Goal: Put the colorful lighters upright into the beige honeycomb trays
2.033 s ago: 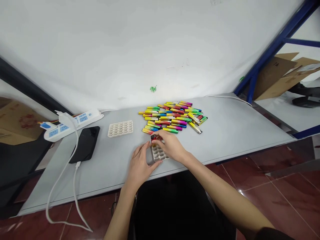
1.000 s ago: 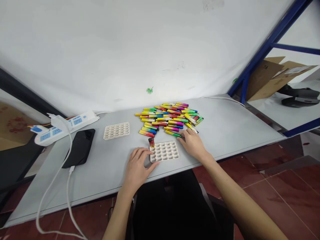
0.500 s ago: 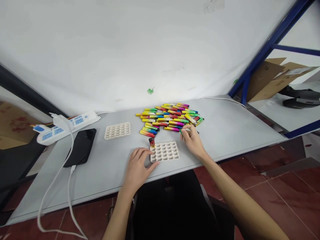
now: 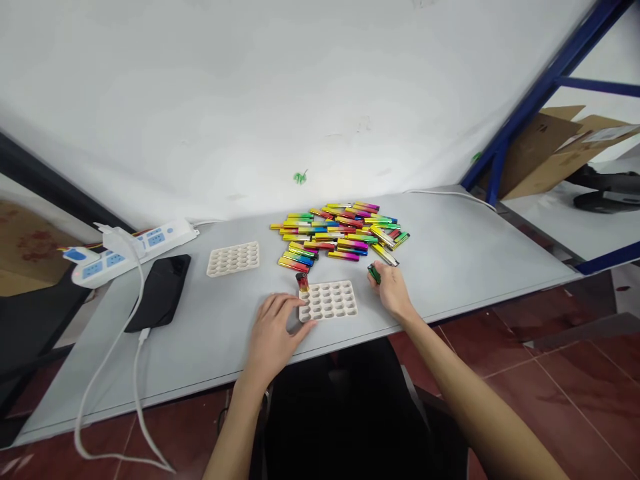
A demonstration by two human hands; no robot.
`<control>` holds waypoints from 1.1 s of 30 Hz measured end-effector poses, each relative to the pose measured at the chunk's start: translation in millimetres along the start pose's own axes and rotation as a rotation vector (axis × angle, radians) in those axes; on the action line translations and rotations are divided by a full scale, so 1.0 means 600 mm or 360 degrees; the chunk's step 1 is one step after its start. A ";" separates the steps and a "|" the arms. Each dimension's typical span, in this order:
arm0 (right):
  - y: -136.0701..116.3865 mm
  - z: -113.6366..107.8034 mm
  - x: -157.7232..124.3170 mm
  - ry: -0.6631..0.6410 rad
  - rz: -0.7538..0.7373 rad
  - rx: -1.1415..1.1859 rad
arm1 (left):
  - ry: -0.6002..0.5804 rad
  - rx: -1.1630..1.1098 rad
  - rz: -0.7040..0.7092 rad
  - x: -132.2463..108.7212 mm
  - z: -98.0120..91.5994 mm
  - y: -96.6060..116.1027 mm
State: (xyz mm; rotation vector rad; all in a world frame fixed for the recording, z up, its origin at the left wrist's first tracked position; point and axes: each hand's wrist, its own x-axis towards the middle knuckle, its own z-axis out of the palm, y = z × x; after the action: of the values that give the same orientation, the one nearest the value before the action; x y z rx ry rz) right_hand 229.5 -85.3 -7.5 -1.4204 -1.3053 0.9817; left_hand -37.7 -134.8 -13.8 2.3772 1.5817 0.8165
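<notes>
A white tray with round holes (image 4: 330, 300) lies near the table's front edge. One red-and-yellow lighter (image 4: 303, 281) stands upright in its far left corner hole. My left hand (image 4: 274, 333) rests flat on the table, fingers apart, touching the tray's left edge. My right hand (image 4: 391, 289) is just right of the tray, pinched on a green lighter (image 4: 374, 273). A pile of several rainbow-coloured lighters (image 4: 337, 235) lies behind the tray.
A second white holed tray (image 4: 233, 258) lies to the left. Further left are a black phone (image 4: 159, 291) on a white cable and a white power strip (image 4: 131, 250). A blue shelf frame (image 4: 530, 100) with cardboard stands at the right.
My right hand left the tray, reached into the pile, picked up a green lighter and drew it back toward the tray. The left hand stayed at the tray's edge.
</notes>
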 end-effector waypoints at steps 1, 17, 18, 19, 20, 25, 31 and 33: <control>0.002 -0.001 0.000 0.0007 -0.0010 0.0012 | -0.0004 0.0001 0.0000 0.000 0.000 0.000; 0.003 -0.002 -0.003 0.0012 -0.0025 -0.0013 | -0.0009 -0.0001 -0.0011 0.001 -0.002 0.002; 0.004 -0.001 -0.003 0.0013 -0.0026 -0.0006 | -0.0011 -0.0001 -0.0010 0.001 -0.002 0.002; 0.005 -0.001 -0.003 0.0021 -0.0024 0.0006 | -0.0011 -0.0001 -0.0006 0.002 -0.002 0.002; 0.005 0.000 -0.003 0.0033 -0.0020 0.0033 | -0.0010 -0.0001 -0.0001 0.002 -0.002 0.002; 0.003 0.001 -0.003 -0.0015 -0.0072 0.0190 | 0.0005 0.0011 0.0011 0.003 -0.001 0.003; -0.040 0.023 -0.005 -0.0190 -0.0384 0.0008 | 0.0022 -0.0001 0.0028 0.003 0.000 0.001; -0.061 0.041 -0.006 -0.0239 -0.0433 0.0002 | 0.0020 -0.0001 0.0031 0.003 0.001 0.000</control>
State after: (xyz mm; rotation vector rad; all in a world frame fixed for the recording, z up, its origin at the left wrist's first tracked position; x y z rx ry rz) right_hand 196.4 -86.1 22.3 -1.1477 -1.5613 0.9169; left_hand -36.9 -133.3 -13.5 2.3951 1.5650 0.8375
